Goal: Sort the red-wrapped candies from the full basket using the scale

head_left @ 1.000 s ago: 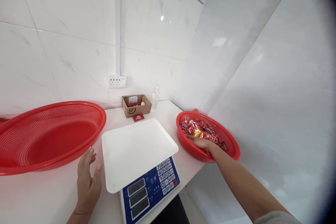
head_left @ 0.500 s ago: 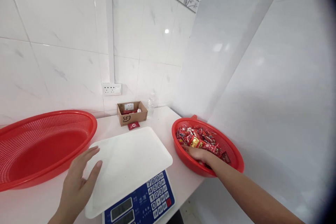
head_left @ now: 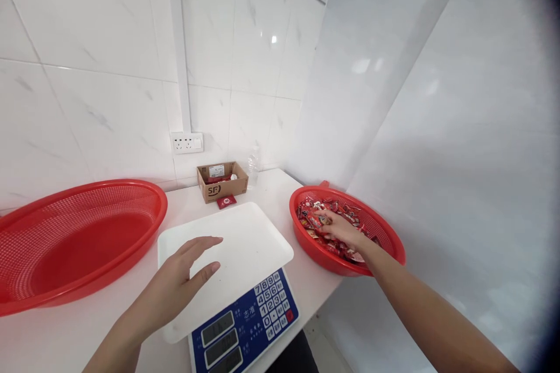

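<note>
My left hand (head_left: 188, 274) hovers over the left part of the white weighing pan (head_left: 238, 245), fingers and thumb apart, holding nothing. Below the pan is the blue panel of a digital scale (head_left: 247, 326) with number keys and displays. On the right, my right hand (head_left: 343, 230) is over a red plastic basket (head_left: 389, 239) that holds a heap of small wrapped sweets (head_left: 350, 253). Its fingers are closed around red-wrapped sweets (head_left: 317, 220) at the top of the heap; how many is unclear.
A large red mesh basket (head_left: 149, 233) stands left of the scale. At the back are an open cardboard box (head_left: 227, 188) with red packets inside, a single red packet (head_left: 226, 202) before it and a clear bottle (head_left: 254, 160). Walls border the white table (head_left: 280, 186) behind and right.
My right hand has risen from deep in the heap, bringing red-wrapped sweets up in its fingers. My left hand has moved right, further over the pan. The camera view has shifted slightly.
</note>
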A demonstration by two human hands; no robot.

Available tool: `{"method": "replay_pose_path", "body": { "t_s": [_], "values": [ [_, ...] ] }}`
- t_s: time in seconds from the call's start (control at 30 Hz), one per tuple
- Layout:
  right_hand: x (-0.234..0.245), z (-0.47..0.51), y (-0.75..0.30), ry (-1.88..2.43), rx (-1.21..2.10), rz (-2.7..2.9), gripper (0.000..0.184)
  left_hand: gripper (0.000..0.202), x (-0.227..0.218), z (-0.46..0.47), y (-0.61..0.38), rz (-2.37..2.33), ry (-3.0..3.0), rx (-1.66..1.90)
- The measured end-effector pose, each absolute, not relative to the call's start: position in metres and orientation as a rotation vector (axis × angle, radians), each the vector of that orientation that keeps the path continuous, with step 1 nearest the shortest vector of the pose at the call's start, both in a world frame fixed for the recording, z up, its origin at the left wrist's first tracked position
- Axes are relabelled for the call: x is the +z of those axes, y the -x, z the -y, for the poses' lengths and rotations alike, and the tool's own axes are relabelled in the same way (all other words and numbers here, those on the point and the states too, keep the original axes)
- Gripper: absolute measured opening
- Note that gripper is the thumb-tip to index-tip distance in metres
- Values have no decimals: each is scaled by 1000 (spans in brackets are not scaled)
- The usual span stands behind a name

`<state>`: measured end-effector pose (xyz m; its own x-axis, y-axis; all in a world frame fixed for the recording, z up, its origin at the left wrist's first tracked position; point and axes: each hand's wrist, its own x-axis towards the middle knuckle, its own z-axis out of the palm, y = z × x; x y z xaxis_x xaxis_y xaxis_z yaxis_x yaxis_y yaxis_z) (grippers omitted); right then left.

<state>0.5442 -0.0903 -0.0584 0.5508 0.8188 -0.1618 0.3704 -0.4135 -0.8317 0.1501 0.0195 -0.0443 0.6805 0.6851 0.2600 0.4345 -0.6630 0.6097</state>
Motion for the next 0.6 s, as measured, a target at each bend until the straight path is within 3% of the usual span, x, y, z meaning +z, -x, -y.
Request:
{"method": "replay_pose_path", "body": {
  "t_s": [0.33, 0.5, 0.6],
  "values": [
    [-28, 87, -504, 1513, 772, 831, 44, 39, -45, -19, -152, -803, -2312, 643],
    [-29, 70, -418, 1175, 1086, 893, 57, 41, -44, -13, -157, -783, -2200, 635],
    [-33, 64, -370, 944, 1372, 930, 49, 47, -43, -10, -160, -742, -2044, 658]
  ]
}}
